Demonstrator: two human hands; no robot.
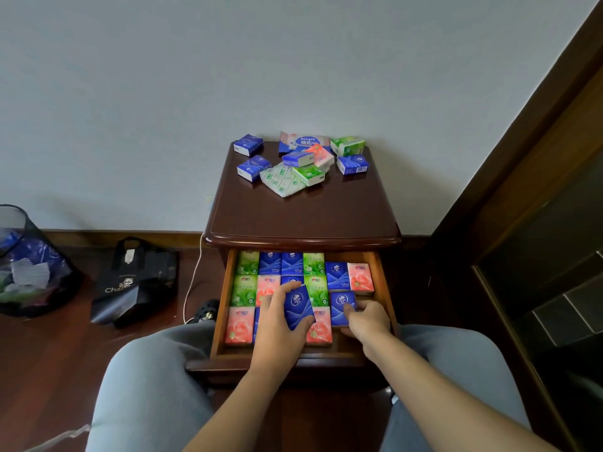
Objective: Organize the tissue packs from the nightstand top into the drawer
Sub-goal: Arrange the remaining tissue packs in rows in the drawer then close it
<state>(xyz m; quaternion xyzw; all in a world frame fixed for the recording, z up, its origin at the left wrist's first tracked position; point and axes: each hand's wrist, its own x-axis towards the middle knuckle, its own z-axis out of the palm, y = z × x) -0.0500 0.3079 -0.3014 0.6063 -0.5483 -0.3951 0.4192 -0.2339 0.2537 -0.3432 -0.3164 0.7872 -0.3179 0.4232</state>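
Blue tissue pack (298,310) (glossy, tilted), left hand (277,324) gripping

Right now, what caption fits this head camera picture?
Left hand and right hand each set a blue tissue pack into the drawer; more packs wait on the nightstand.

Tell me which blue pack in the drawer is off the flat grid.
The blue pack gripped by the left hand, tilted above the middle rows. The other blue packs lie flat in the drawer.

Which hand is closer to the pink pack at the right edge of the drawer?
Right. The right hand holds a blue pack just below the pink pack; the left hand is farther left, mid-drawer.
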